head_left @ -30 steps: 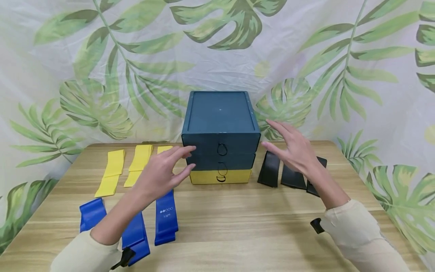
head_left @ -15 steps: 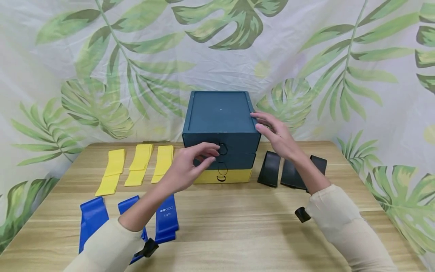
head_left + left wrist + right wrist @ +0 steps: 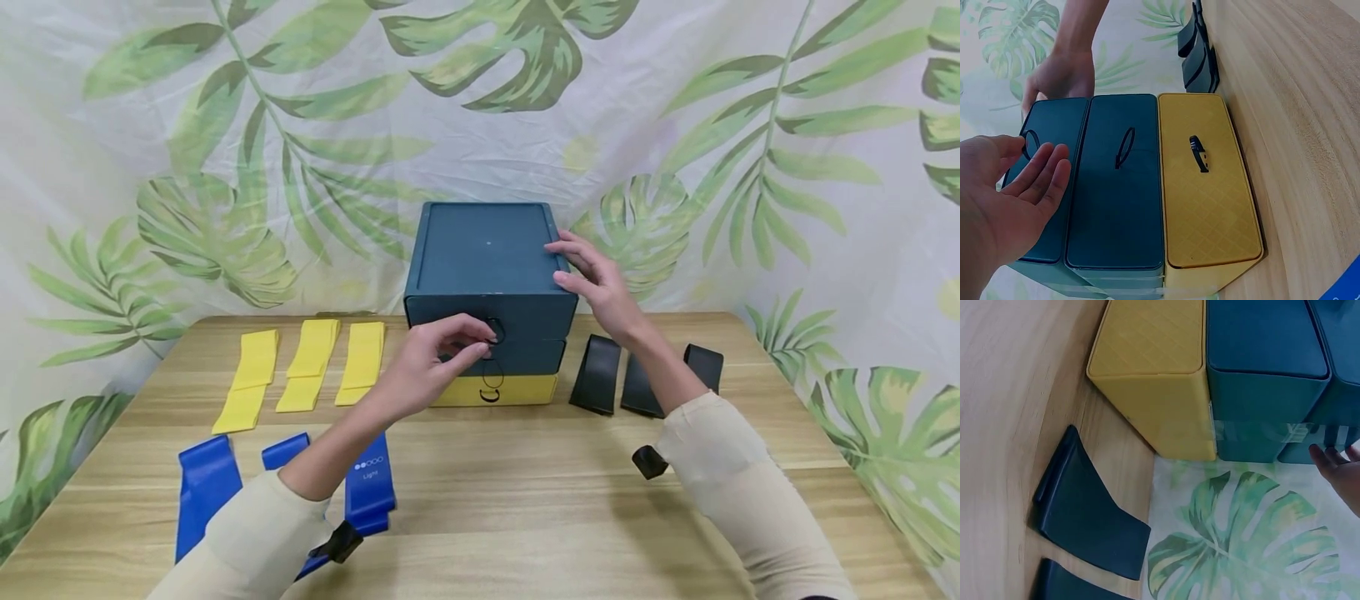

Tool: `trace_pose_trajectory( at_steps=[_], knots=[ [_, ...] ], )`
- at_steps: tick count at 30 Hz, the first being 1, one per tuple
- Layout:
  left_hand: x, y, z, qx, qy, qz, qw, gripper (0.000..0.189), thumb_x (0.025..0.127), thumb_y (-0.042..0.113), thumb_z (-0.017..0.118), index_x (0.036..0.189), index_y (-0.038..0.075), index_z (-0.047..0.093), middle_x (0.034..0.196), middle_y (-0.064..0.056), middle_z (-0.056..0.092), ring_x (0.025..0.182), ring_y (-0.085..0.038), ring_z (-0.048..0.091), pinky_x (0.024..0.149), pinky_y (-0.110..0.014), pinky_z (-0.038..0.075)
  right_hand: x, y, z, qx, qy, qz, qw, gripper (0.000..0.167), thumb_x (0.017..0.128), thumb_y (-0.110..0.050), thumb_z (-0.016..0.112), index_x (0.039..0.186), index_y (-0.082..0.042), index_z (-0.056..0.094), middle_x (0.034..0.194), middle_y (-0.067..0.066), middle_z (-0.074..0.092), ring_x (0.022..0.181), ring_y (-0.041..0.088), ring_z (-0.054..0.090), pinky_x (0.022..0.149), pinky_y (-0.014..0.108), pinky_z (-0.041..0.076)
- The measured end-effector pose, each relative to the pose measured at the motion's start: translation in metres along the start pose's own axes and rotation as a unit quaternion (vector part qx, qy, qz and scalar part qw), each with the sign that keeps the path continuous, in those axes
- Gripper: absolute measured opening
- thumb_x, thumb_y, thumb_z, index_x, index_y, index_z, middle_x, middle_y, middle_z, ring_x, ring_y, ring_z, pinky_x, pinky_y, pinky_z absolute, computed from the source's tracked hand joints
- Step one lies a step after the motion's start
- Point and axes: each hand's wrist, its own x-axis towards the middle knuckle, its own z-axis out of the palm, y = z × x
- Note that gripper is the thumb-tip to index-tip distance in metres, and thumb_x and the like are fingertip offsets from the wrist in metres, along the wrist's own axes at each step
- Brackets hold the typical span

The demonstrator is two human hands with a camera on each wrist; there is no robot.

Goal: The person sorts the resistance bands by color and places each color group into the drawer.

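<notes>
A stack of three drawer boxes stands at the back middle of the table. The top drawer (image 3: 457, 307) and the one under it are dark teal, and the bottom drawer (image 3: 525, 389) is yellow. Each front has a black loop pull. My left hand (image 3: 429, 358) is at the top front, where thumb and forefinger pinch the top drawer's loop pull (image 3: 1034, 139). The other fingers lie loosely beside it. My right hand (image 3: 603, 292) rests on the top box's right edge, fingertips on the lid and thumb near the front corner.
Several folded yellow bands (image 3: 251, 371) lie left of the stack. Folded blue resistance bands (image 3: 370, 483), one marked "Light", lie nearer on the left, partly behind my left arm. Black bands (image 3: 596, 375) lie on the right. A leaf-patterned cloth (image 3: 337, 167) hangs behind the wooden table (image 3: 510, 517).
My left hand has moved right to the top drawer's loop pull and pinched it. My right hand has come in from the right and settled on the box's top edge.
</notes>
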Motion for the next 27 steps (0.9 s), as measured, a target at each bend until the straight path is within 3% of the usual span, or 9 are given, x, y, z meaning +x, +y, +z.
trace_pose_trajectory(
  at_steps=[4,7,12,19,27],
  knots=[
    [0.002,-0.002,0.003,-0.036,-0.01,-0.015,0.9992,0.015,0.103,0.004,0.063,0.115,0.0,0.07,0.111,-0.019,0.072,0.097,-0.037,0.071,0.079,-0.032,0.058,0.001,0.006,0.003,0.034,0.009,0.003,0.9994,0.044,0.106,-0.014,0.049,0.143,0.008,0.05,0.17,0.013,0.024,0.156,0.033,0.024,0.122,0.057,0.026],
    [0.004,-0.002,0.004,-0.066,-0.019,-0.03,0.9972,0.015,0.103,0.003,0.061,0.116,-0.002,0.069,0.113,-0.02,0.07,0.101,-0.039,0.071,0.083,-0.034,0.059,0.0,0.011,0.003,0.055,0.007,-0.003,0.9985,0.044,0.106,-0.014,0.046,0.143,0.009,0.048,0.171,0.011,0.023,0.157,0.035,0.021,0.121,0.06,0.027],
    [0.006,-0.004,0.005,-0.1,-0.03,-0.037,0.9938,0.015,0.104,0.003,0.06,0.116,-0.003,0.067,0.116,-0.022,0.068,0.104,-0.041,0.07,0.088,-0.037,0.059,-0.001,0.014,0.003,0.052,0.003,-0.017,0.9985,0.046,0.103,-0.015,0.047,0.144,0.008,0.046,0.171,0.012,0.022,0.156,0.039,0.021,0.12,0.063,0.026],
    [0.006,-0.005,0.004,-0.122,-0.035,-0.034,0.9913,0.015,0.104,0.001,0.058,0.115,-0.005,0.066,0.116,-0.026,0.068,0.105,-0.043,0.069,0.092,-0.041,0.058,0.002,0.013,0.001,0.023,0.008,-0.034,0.9991,0.043,0.101,-0.012,0.05,0.138,0.011,0.05,0.169,0.015,0.026,0.153,0.043,0.028,0.119,0.064,0.027],
    [0.005,-0.004,0.004,-0.127,-0.034,-0.044,0.9903,0.014,0.104,0.001,0.059,0.114,-0.005,0.067,0.114,-0.026,0.069,0.105,-0.044,0.069,0.097,-0.049,0.056,0.001,0.016,0.004,0.053,0.01,-0.028,0.9982,0.047,0.101,-0.012,0.049,0.141,0.012,0.047,0.17,0.014,0.022,0.154,0.041,0.024,0.118,0.065,0.028]
  ],
)
